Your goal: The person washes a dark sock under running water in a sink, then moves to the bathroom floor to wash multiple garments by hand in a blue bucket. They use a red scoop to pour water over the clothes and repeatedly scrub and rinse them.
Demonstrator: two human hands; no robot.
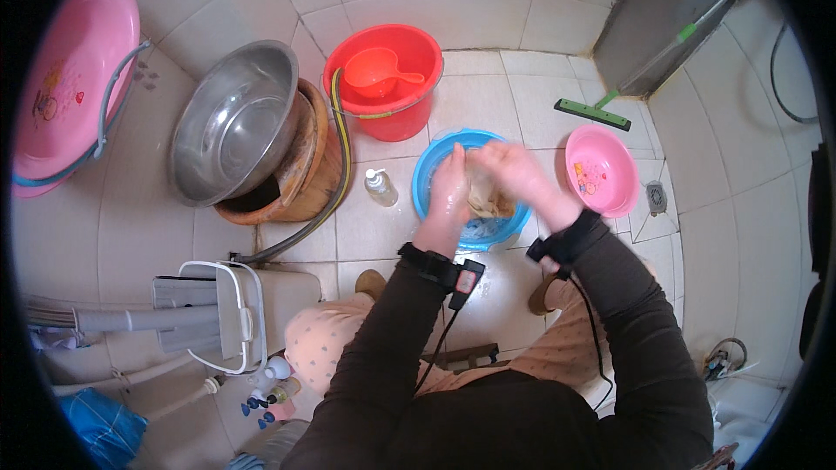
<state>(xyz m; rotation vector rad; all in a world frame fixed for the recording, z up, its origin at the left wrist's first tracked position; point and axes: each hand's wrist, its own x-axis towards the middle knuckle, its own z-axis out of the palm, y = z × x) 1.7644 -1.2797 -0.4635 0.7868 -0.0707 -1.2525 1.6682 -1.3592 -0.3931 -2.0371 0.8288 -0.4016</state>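
Note:
A round blue plastic basin [424, 163] stands on the tiled floor before me, with water and a wet beige and brown cloth [486, 201] in it. My left hand [450, 186] is raised over the basin's left side, wet, its fingers close together beside the cloth. Over the basin's upper right, my right hand [508, 166] is blurred and bent toward the left one. Pale cloth shows between the two hands; whether either grips it is hidden by blur and angle. To the left, a clear pump bottle [381, 188] stands upright on the floor.
A red bucket [418, 114] holds a red dipper [372, 72] and a hose end [337, 88]. A steel bowl [238, 130] leans on a wooden tub [310, 192]. On the right are a small pink basin [614, 173], a green squeegee [591, 113] and a floor drain [656, 198].

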